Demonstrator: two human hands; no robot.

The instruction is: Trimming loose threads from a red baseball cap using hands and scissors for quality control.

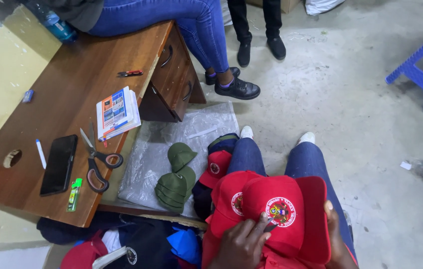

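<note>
A red cloth baseball cap with a round embroidered badge on its front (281,211) lies on the person's lap, over blue-jeaned legs, its brim turned toward the right. The left hand (244,244) rests on the cap's lower front just below the badge, fingers curled and pinching a small dark tool (271,225) whose tip touches the badge's edge; what kind of tool it is cannot be told. The right hand (335,234) cups the brim from the outer side, thumb lying along the brim's edge, gripping the cap. Both forearms come up from the bottom edge of the view.

A second red cap with the same badge (229,201) sits directly beneath and left of the held one, and a third red cap (216,167) lies further left on the floor pile, touching a dark navy cap (223,142). Several olive-green caps (176,179) are stacked on a clear plastic sheet (191,129).

On the brown wooden desk (72,84) lie one pair of black-handled scissors (97,162), one black phone (59,164), one white pen (40,153), one green lighter (74,194) and one booklet (117,112).
</note>
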